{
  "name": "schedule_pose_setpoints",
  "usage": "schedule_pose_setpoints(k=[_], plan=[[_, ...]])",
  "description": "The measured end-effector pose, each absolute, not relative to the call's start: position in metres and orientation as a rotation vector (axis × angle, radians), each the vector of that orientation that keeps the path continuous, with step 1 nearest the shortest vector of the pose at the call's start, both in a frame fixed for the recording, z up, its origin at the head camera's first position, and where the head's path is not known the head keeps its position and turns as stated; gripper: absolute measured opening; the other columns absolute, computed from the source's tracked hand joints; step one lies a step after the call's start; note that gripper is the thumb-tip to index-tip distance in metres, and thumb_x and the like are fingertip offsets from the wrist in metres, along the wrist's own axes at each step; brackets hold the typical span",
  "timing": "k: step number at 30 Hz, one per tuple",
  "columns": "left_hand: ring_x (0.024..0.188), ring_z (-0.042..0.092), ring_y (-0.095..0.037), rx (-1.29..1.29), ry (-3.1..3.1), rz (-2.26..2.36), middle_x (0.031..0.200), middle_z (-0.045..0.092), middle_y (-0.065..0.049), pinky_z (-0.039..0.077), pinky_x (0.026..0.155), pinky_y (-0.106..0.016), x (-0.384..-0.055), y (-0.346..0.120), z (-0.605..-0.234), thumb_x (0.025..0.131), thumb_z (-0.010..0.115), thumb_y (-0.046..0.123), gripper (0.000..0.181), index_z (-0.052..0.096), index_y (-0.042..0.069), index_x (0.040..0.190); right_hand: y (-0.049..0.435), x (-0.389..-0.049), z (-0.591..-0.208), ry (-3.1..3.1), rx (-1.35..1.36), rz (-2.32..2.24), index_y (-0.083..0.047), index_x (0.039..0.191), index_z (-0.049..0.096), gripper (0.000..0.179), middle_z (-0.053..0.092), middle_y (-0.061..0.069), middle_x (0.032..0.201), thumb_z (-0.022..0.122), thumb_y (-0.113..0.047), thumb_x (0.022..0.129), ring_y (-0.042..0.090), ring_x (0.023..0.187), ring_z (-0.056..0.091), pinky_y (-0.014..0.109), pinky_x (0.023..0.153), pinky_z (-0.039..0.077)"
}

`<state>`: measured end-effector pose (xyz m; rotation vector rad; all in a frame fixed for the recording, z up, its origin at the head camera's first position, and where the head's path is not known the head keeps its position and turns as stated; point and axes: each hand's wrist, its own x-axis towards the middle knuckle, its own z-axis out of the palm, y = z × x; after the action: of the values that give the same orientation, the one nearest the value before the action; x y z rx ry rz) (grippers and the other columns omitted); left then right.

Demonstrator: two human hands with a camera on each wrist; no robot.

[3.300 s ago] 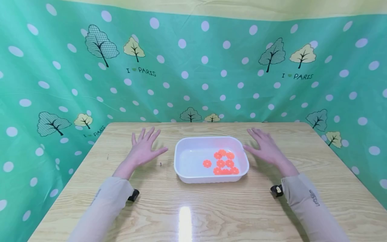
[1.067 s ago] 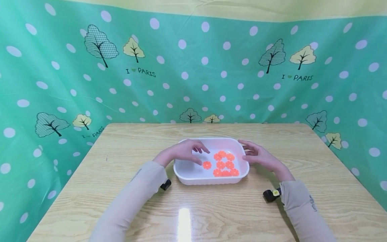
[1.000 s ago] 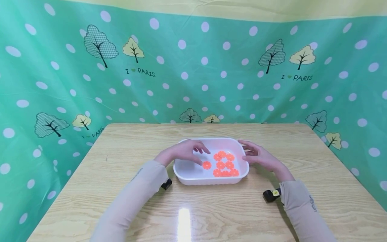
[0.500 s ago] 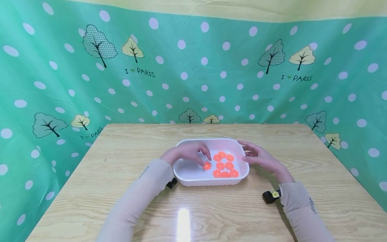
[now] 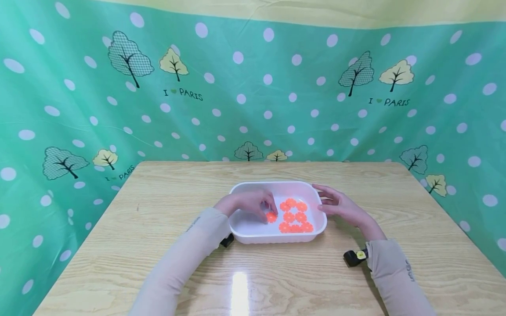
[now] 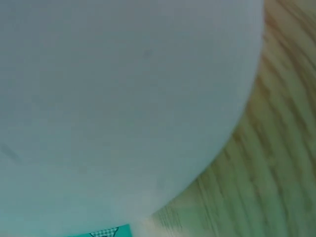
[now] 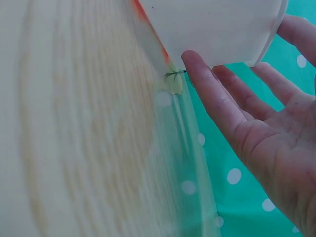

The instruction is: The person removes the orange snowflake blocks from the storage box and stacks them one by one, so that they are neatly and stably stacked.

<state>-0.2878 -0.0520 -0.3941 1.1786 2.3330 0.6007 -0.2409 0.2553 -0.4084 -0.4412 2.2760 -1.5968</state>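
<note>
Head view: bright, fairly even light, seemingly from above, w/ hard white glare streak on the table [image 5: 300,285] nr bottom of frame & soft shadows under the sleeves [image 5: 399,272]. Orange discs [image 5: 300,217] nr blown out, petal detail soft, pinkish tint on R wall of the tray [image 5: 249,227]. Backdrop [image 5: 276,96] dots stretched twd L edge. L wrist: dim, bluish, v. blurry, grain OOF. R wrist: wood washed out, right hand [image 7: 286,133] fairly sharp.
</note>
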Motion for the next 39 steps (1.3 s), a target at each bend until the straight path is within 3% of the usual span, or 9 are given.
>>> schedule_pose_setpoints(k=[15,24,39], plan=[[0.09,0.046,-0.009,1.189,2.331,0.534,0.094,0.052,0.009,0.039,0.082,-0.021,-0.2872,-0.0493,-0.3984,0.072,0.075,0.014,0.027,0.067,0.025,0.095,0.2555,-0.24,-0.4095,2.289,-0.415,-1.588,-0.017,0.142,0.03,0.065,0.04,0.02,0.134,0.062,-0.018,0.085,0.037,0.118,0.044,0.032,0.085,0.049],[0.087,0.045,-0.009,1.119,2.321,0.551,0.09,0.049,0.006,0.039,0.079,-0.02,-0.2877,-0.0479,-0.4002,0.071,0.076,0.013,0.026,0.061,0.021,0.091,0.2541,-0.239,-0.4077,2.296,-0.411,-1.577,-0.017,0.142,0.03,0.065,0.04,0.02,0.133,0.063,-0.019,0.085,0.036,0.117,0.046,0.034,0.085,0.049],[0.086,0.047,-0.011,1.112,2.339,0.58,0.089,0.052,0.007,0.041,0.077,-0.021,-0.2869,-0.0505,-0.3988,0.07,0.076,0.014,0.026,0.06,0.022,0.089,0.254,-0.2391,-0.407,2.291,-0.421,-1.585,-0.016,0.142,0.03,0.066,0.04,0.021,0.133,0.063,-0.019,0.085,0.036,0.117,0.044,0.031,0.083,0.05]])
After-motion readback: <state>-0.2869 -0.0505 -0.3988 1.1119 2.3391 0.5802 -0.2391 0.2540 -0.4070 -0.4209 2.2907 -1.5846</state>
